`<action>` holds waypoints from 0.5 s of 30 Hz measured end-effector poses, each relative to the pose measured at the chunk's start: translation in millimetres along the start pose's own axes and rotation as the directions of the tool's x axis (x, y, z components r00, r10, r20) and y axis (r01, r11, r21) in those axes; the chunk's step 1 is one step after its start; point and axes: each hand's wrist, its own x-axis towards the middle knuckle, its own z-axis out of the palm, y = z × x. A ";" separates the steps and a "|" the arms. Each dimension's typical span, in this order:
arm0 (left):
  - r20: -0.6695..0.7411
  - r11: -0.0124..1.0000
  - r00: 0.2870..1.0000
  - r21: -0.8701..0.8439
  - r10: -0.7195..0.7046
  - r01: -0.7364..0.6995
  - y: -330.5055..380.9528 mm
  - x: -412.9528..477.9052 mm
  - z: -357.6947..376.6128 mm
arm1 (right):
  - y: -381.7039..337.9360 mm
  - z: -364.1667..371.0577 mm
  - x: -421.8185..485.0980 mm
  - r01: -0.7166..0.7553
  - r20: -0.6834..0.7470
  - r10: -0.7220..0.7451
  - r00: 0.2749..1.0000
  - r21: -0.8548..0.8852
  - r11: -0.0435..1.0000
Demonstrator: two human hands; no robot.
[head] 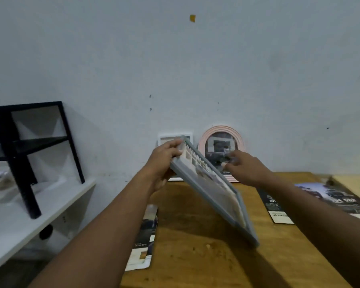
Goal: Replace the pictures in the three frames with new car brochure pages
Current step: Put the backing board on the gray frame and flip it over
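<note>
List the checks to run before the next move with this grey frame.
1. The left hand grips the grey frame by its top edge: ok.
2. The right hand holds it too: cannot tell, blurred.
3. Its lower corner rests on the table: cannot tell.
4. The brochure pages lie on the table at the right: ok.
5. The left brochure lies fully on the table: not ok, it overhangs the edge.
6. The pink frame and white frame lean on the wall behind: ok.

Frame over table (brochures flanking).
</note>
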 end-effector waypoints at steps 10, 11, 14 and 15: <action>-0.141 0.880 0.987 0.456 -0.081 0.137 -156.0 -22.8 -36.2 | 133.5 67.6 -69.9 -0.149 -0.033 0.146 0.989 -0.314 0.938; -0.130 0.823 0.989 0.551 -0.075 0.135 -171.5 -26.5 -33.0 | 135.3 69.7 -72.8 -0.138 -0.065 0.124 0.990 -0.314 0.939; -0.038 0.525 0.999 0.851 0.024 0.020 -200.4 -32.2 -26.6 | 136.7 72.6 -76.4 -0.116 -0.098 0.087 0.991 -0.339 0.934; -0.003 0.424 0.998 0.906 0.055 -0.020 -201.4 -32.4 -25.0 | 137.3 72.9 -76.3 -0.111 -0.091 0.084 0.992 -0.349 0.930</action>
